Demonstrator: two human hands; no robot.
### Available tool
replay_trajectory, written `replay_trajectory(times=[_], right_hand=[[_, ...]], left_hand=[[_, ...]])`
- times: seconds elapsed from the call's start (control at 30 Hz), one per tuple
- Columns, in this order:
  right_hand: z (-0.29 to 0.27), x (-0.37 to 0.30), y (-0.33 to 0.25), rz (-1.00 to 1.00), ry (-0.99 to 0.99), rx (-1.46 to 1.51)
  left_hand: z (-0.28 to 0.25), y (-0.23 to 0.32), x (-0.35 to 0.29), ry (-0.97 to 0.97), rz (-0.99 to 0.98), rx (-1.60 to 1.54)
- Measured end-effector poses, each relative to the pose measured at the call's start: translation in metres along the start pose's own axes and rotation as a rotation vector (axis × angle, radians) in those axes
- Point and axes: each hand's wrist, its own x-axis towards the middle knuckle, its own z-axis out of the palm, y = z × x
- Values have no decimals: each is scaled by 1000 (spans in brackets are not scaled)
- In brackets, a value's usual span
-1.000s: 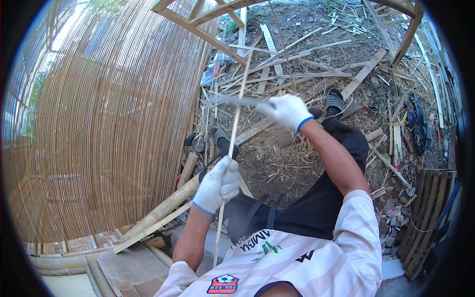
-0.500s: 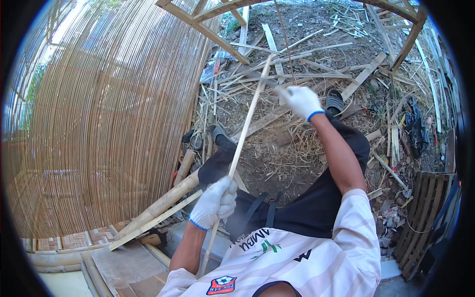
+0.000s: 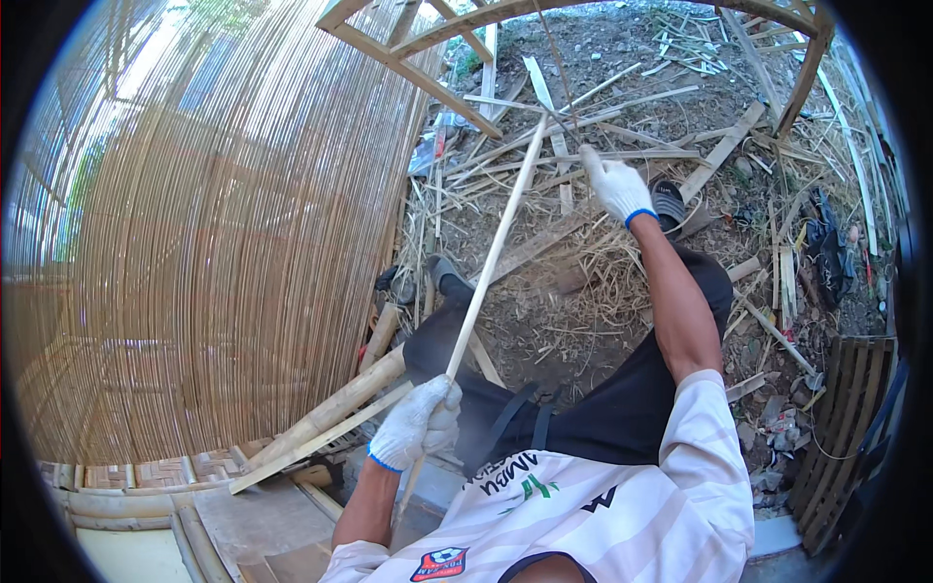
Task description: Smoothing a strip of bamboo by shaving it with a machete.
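Observation:
A long pale bamboo strip (image 3: 500, 239) runs slantwise from beside my shirt up to the far middle. My left hand (image 3: 416, 425), in a white glove with a blue cuff, is closed around its lower part, close to my lap. My right hand (image 3: 619, 188), gloved alike, is closed at the far right of the strip. From its fingers a thin dark knife blade (image 3: 560, 122) points up and left, near the strip's far tip; whether the two touch I cannot tell. The knife's handle is hidden in the glove.
At left stands a screen of thin bamboo slats (image 3: 224, 291). A wooden frame (image 3: 418, 70) arches across the top. Shavings and loose strips (image 3: 603, 262) litter the ground between my feet. A thick bamboo pole (image 3: 335, 408) lies beside my left leg; a slatted crate (image 3: 844, 428) stands at right.
My right hand has moved slightly away and to the right with the knife, whose blade was across the strip before. My left hand keeps its hold, and the view has shifted a little.

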Motion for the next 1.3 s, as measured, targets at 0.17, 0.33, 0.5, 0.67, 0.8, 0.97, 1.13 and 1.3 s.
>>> replay_trajectory(times=[0.17, 0.33, 0.5, 0.67, 0.8, 0.97, 1.13, 1.3], right_hand=[[8, -56, -45, -220, -50, 214], [22, -116, -72, -583, -256, -85], [28, -105, -75, -506, -310, -143], [24, -80, -70, -334, -109, -35], [0, -24, -15, -159, 57, -3], [5, -82, -52, -380, -161, -16], [15, -82, -59, -423, -152, -147], [5, -25, -13, -121, 47, 20]], left_hand=[[-4, 10, 27, -40, 56, -214], [2, 18, 58, -193, 27, -404], [18, 22, 53, -116, 69, -247], [25, 19, 36, -46, 61, -166], [30, 0, 13, -78, -23, -90], [27, 3, 17, 29, 86, -21], [27, 6, 18, 61, 78, 28], [24, -5, -4, 115, -54, 111]])
